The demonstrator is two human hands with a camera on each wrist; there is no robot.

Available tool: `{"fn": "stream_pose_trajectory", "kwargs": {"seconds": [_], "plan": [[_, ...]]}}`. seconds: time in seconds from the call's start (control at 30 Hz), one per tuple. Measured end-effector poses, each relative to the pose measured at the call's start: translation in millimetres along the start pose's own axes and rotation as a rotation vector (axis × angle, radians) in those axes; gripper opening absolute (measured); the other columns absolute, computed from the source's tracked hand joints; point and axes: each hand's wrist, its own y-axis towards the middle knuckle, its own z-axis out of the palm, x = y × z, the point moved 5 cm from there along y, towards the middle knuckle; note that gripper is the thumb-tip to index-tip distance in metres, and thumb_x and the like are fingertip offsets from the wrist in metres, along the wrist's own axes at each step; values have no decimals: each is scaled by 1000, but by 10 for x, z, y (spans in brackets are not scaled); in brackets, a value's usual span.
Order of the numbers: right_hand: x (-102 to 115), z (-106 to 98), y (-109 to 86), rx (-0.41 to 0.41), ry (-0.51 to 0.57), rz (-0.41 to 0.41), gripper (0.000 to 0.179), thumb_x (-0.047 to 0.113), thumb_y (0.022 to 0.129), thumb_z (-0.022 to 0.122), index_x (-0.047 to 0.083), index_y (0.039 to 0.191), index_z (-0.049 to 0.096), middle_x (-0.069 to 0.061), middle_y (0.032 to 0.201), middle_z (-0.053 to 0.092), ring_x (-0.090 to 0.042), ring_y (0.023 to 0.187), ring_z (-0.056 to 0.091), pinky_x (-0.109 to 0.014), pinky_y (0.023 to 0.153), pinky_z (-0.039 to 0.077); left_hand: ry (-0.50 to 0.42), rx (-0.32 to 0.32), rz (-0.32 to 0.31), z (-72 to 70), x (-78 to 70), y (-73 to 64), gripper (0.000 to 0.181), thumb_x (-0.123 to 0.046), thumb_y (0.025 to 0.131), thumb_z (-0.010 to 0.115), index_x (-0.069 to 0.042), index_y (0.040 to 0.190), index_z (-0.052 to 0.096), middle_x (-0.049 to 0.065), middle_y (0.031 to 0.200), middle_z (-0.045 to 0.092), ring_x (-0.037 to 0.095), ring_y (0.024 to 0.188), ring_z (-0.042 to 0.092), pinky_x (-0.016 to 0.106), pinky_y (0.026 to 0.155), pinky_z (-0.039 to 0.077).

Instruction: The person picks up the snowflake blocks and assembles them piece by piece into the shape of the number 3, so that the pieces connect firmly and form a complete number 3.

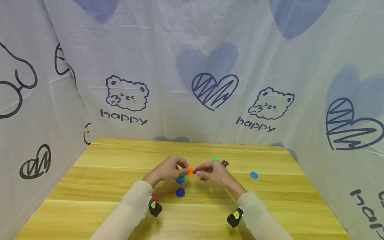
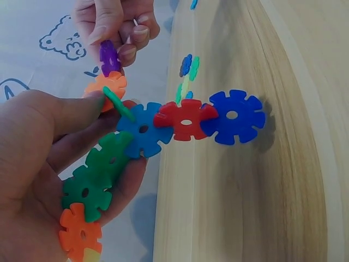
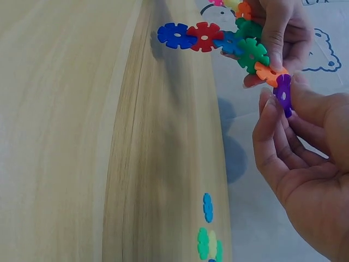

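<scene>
The left hand (image 1: 169, 169) pinches an orange disc (image 2: 112, 83) between thumb and fingers, while the right hand (image 1: 214, 172) grips a purple disc (image 3: 283, 103) by thumb and fingertips, its other fingers loosely bent. The two discs touch, the purple one turned at an angle to the orange; whether they interlock, I cannot tell. They are held above the wood-grained table (image 1: 204, 213), about midway between its left and right edges. From the left hand runs a chain of thin, smooth plastic discs with notched, petal-like rims and oval-looking centre holes, including a red disc (image 2: 185, 109) and a dark blue disc (image 2: 242, 128). A light blue disc (image 1: 254, 175) lies toward the table's right edge.
</scene>
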Motion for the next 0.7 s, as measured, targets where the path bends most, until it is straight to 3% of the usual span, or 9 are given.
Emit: {"fn": "stream_pose_trajectory", "kwargs": {"seconds": [0.13,0.3,0.47,0.57,0.7], "plan": [[4,2,-2,-12,-13,-3,25,11,100,68,-7,117,73,-31,102,74,-44,85,75,-54,79,63,-4,-23,-7,7,-16,9,13,-16,99,70,-9,98,80,0,93,79,10,79,68,29,77,60],[27,30,17,-44,-22,5,23,9,98,69,-6,115,74,-29,100,75,-43,81,75,-51,75,64,-9,-80,-51,-6,-19,29,10,-13,96,73,-9,93,81,1,89,79,7,69,65,25,64,56],[70,61,45,-34,-50,-26,23,9,98,70,-6,114,74,-30,97,74,-45,79,73,-52,72,63,6,-114,-92,-18,-29,35,8,-9,93,75,-11,90,82,0,86,79,9,74,68,29,69,58],[80,72,49,-18,-69,-33,23,10,98,70,-7,113,74,-30,95,74,-46,79,73,-55,72,62,21,-111,-102,-17,-38,31,7,-9,92,76,-11,89,82,-1,86,79,10,78,69,31,73,60],[76,61,40,-9,-69,-28,23,11,100,69,-6,113,75,-30,97,74,-48,81,72,-56,73,62,11,-89,-91,-7,-42,33,8,-9,93,74,-11,90,82,-1,86,79,11,79,70,28,70,59]]}}
